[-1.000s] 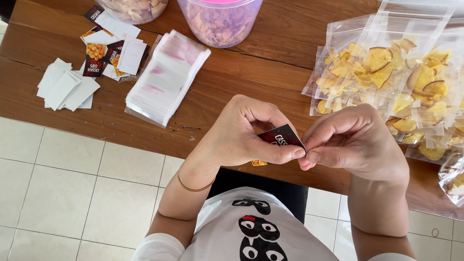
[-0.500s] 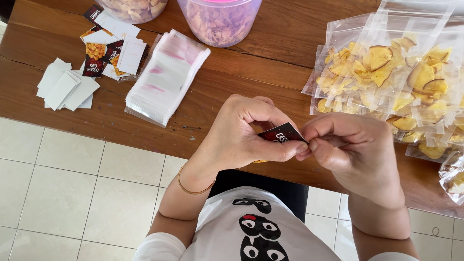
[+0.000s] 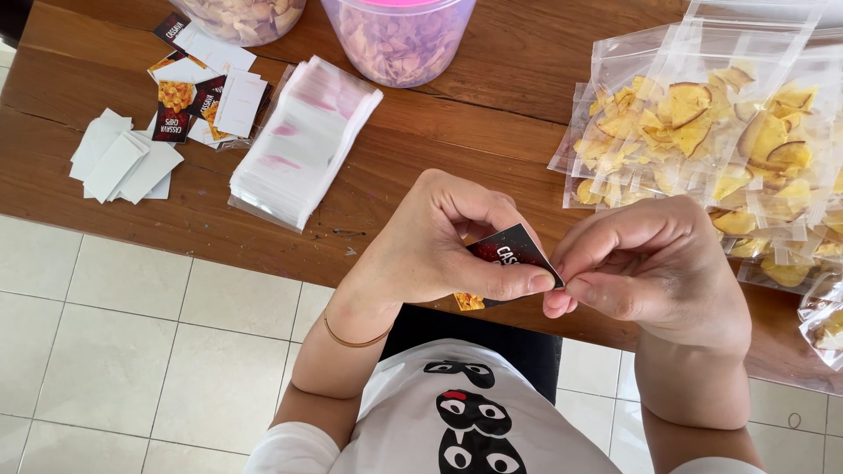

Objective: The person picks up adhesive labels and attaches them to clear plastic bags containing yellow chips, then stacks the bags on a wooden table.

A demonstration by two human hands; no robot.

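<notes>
— So where is the sticker label [image 3: 505,263] now?
— You pinch it between both hands above the counter [image 3: 492,114] edge: left hand [image 3: 439,246] clamped on its face, right hand [image 3: 654,268] fingertips closed on its corner.
— How does it handle?
— Light, thin, bendy, probably tacky; hold its edges.

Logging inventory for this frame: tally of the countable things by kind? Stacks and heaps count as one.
Hands: 2, left hand and right hand, both pinching the label
Dark printed label held: 1
Tubs of chips: 2
Stack of empty clear bags: 1
Heap of filled chip bags: 1
Total: 7
</notes>
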